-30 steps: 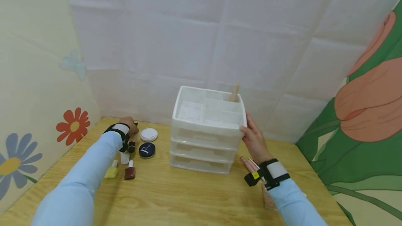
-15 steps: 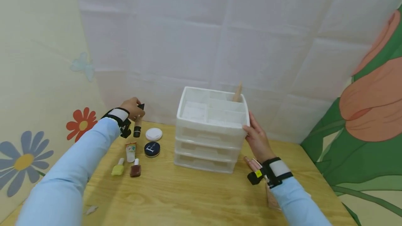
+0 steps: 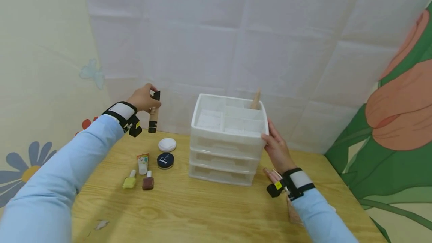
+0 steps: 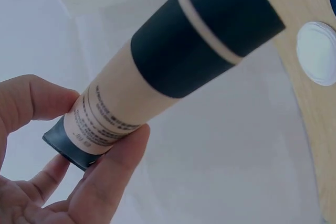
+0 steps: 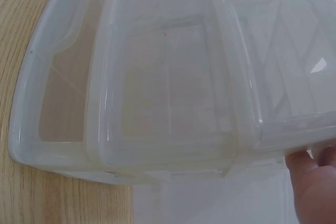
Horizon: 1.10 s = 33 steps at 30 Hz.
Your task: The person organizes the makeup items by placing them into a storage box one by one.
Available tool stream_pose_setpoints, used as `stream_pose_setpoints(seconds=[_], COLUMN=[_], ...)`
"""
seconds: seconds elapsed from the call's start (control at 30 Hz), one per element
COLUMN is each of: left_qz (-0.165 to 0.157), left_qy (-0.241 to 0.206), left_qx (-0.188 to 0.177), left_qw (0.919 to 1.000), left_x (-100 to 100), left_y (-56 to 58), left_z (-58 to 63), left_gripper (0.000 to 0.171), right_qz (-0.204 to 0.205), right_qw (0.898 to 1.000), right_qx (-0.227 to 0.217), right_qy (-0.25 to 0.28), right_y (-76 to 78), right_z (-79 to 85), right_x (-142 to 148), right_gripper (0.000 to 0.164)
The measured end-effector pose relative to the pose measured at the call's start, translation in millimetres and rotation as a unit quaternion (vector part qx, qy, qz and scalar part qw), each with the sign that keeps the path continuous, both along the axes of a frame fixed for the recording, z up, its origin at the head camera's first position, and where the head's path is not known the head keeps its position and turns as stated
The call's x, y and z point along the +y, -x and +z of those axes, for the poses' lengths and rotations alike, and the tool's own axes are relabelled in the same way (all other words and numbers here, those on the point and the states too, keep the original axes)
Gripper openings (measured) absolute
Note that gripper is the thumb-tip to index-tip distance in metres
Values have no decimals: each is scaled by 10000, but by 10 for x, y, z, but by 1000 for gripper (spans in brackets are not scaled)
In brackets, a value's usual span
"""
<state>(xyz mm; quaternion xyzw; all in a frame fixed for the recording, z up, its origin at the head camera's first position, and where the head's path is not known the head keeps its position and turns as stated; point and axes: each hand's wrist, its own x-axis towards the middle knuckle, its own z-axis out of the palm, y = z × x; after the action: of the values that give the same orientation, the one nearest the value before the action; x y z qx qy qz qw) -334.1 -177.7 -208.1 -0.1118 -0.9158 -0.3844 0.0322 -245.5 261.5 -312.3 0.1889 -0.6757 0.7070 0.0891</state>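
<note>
My left hand pinches a beige squeeze tube with a black cap, held in the air left of the white drawer organizer. The left wrist view shows thumb and fingers on both sides of the tube near its black crimped end, with the cap pointing away and small print on the body. My right hand grips the organizer's upper right front corner, the thumb at the front edge and the fingers along the side. In the right wrist view part of that hand touches the clear drawer unit.
On the table's left lie a white round puff, a dark round compact, a small printed tube, and yellow and dark red nail polish bottles. A beige tube stands in the organizer's top. Pinkish tubes lie beside the right wrist.
My left hand has lifted the beige tube off the table's back left, moving up and slightly right, uncovering the small printed tube. My right hand has stayed at the organizer's corner.
</note>
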Motion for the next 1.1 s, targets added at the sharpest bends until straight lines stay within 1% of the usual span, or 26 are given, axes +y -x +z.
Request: stream_pose_setpoints(seconds=[0.17,0.3,0.5,0.63,0.73,0.87,0.97,1.1], left_qz=[-12,-200,-481,-653,-733,-865,-983,-1088], left_qy=[-234,-337,-590,-783,-885,-1058,-1238,-1380], left_qx=[342,604,835,872,890,936,987,1044], left_qw=[9991,9974,9936,9910,9894,9862,9825,9789], left_x=[72,171,343,467,565,705,818,976], left_y=[-170,-260,-340,-366,-380,-381,-365,-323], left_z=[240,441,776,944,1038,1124,1160,1176], left_gripper=[59,59,59,59,59,60,61,62], right_qz=[-37,-88,-136,-163,-170,-158,-173,-187], right_qw=[10000,9999,9997,9998,9998,9996,9994,9995], right_qx=[-56,-126,-180,-118,-76,-83,-95,-93], right_qy=[21,23,63,45,73,222,273,227], right_y=[6,-15,-48,-52,-48,-43,-44,-57], right_z=[15,19,21,29,28,8,-7,-20], right_x=[-18,-13,-16,-26,-41,-57,-69,-88], right_gripper=[59,59,59,59,59,59,59,60])
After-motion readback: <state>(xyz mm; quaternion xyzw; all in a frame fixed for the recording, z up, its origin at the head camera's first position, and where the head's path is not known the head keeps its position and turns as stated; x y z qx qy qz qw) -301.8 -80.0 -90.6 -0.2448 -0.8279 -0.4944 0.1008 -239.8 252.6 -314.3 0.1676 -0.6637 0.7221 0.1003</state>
